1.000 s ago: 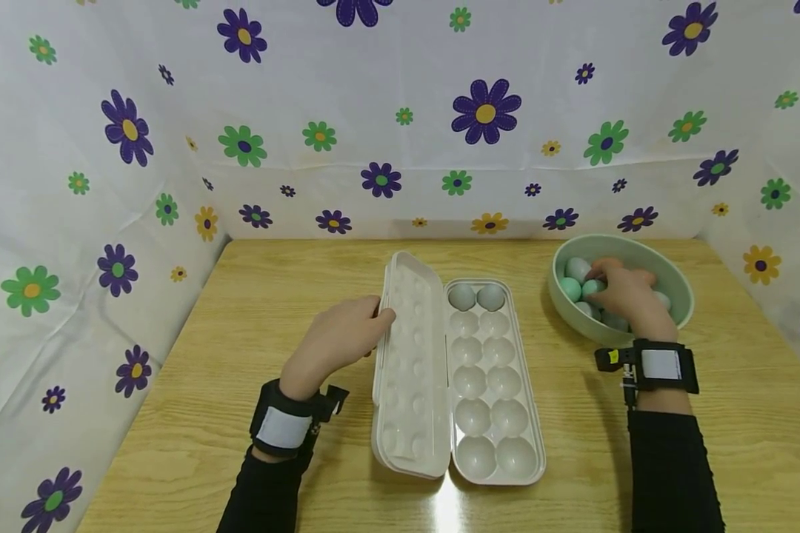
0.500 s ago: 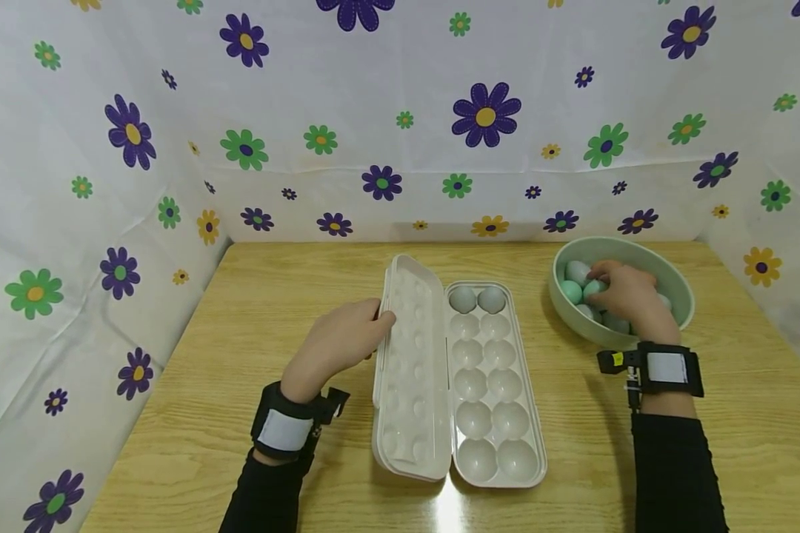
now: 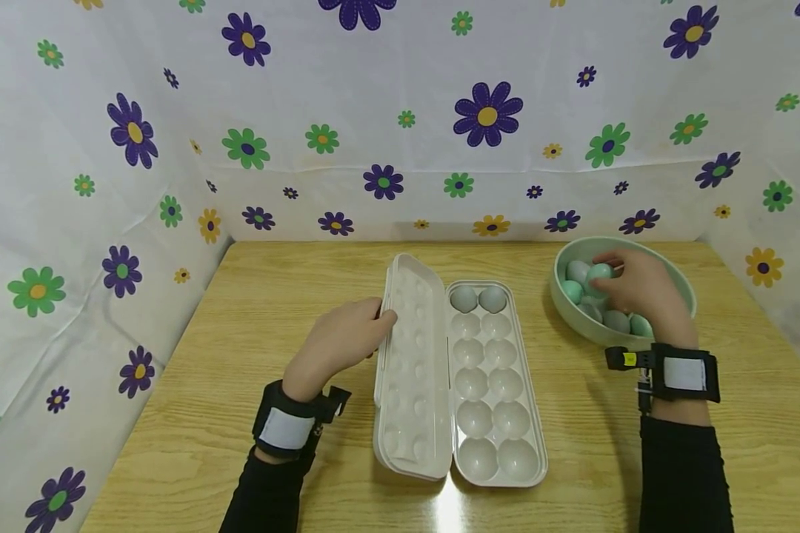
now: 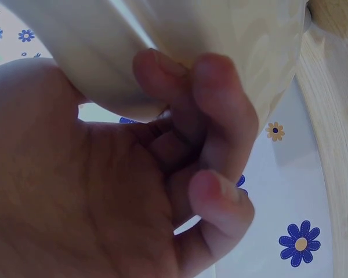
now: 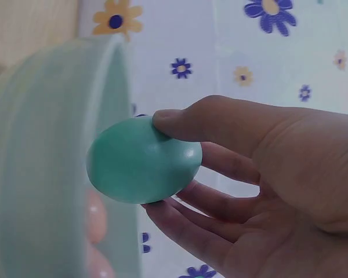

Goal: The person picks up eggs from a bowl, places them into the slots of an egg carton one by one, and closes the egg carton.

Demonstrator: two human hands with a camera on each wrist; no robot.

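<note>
On the table stands an opened white plastic egg box (image 3: 504, 385), its lid (image 3: 413, 370) tilted up on the left. My left hand (image 3: 340, 333) grips the lid's left edge, thumb on the inner side and fingers behind; curled fingers (image 4: 226, 116) show against it in the left wrist view. Two grey-blue eggs (image 3: 464, 299) sit in the far row of cups. Over the pale green bowl (image 3: 576, 322), my right hand (image 3: 643, 285) pinches a mint green egg (image 5: 142, 159) between thumb and fingertips. Several more eggs (image 3: 616, 320) in grey and green lie in the bowl below.
The bowl stands at the right back of the wooden table (image 3: 287, 274), a short way from the egg box. A flower-printed cloth (image 3: 400, 96) hangs behind and along both sides. Each wrist wears a black camera strap (image 3: 685, 374).
My right hand has lifted the mint green egg from among the others and shifted slightly right and up, uncovering a green egg at the bowl's near side. My left hand keeps its grip.
</note>
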